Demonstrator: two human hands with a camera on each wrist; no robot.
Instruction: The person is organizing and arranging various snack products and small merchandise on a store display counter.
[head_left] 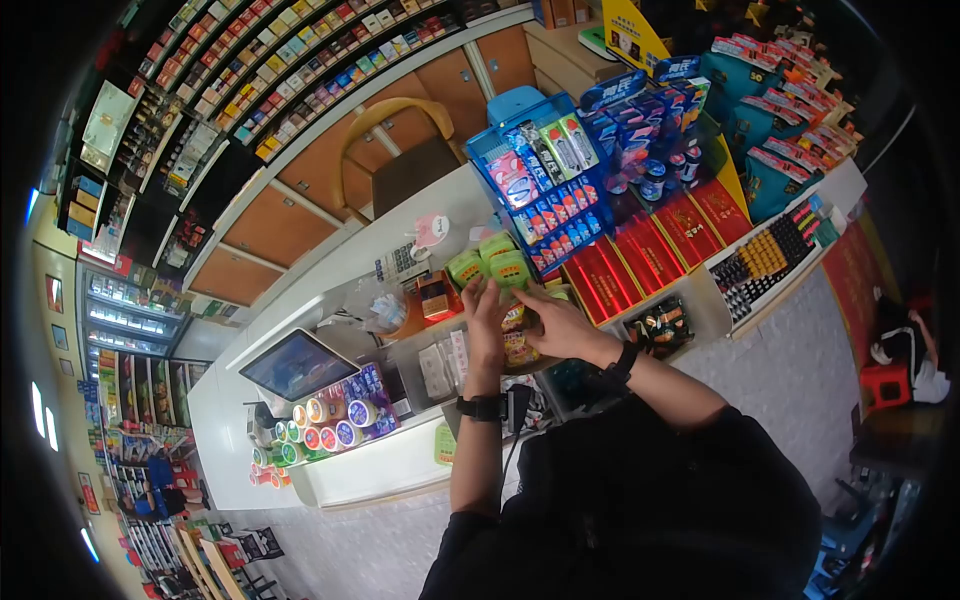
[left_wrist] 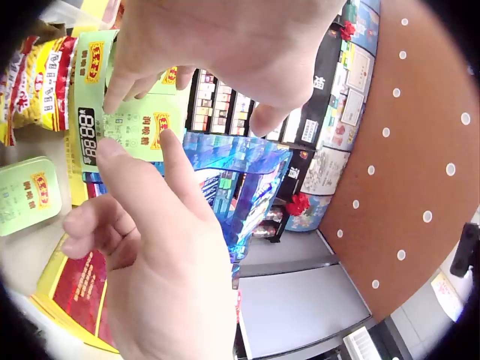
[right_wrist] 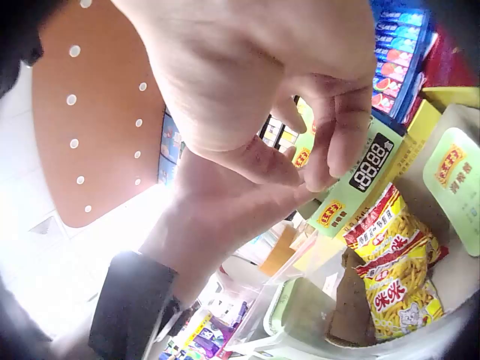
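Several green tins are grouped on the counter beyond the hands. A green box with a price-display print lies under the fingertips in the left wrist view. My left hand reaches to it from below, thumb and one finger extended against its face, the other fingers bent. From the opposite side my right hand touches the same green box with bent fingers. Yellow snack packets lie in a bin just beside the hands. The undersides of the fingertips are hidden.
A blue gum rack and red boxes stand to the right. A tablet screen, round tubs and a brown box are to the left. One separate green tin lies beside the packets.
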